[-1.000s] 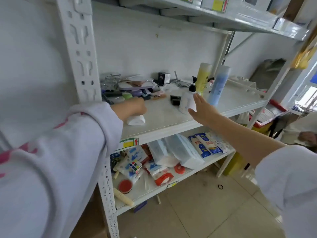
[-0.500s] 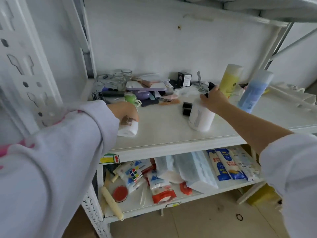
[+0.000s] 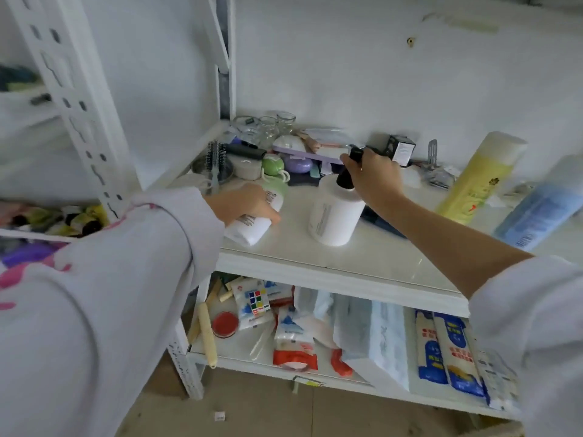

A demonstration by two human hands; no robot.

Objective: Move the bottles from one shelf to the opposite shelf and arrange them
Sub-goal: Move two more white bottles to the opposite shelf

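Gripping a white tube point(image 3: 257, 216) in my left hand point(image 3: 244, 205), I hold it tilted low over the shelf point(image 3: 315, 266), near the front edge. My right hand point(image 3: 373, 178) is closed around the black pump neck of the white bottle point(image 3: 334, 216), which stands upright mid-shelf. Further right, a yellow bottle point(image 3: 479, 178) and a blue bottle point(image 3: 539, 203) stand close together. My right forearm passes just beside them, so swinging wide could knock them over, I think. The pump could slip if I lift by it alone. My fingers hide the tube's label, and whether it touches the shelf is unclear
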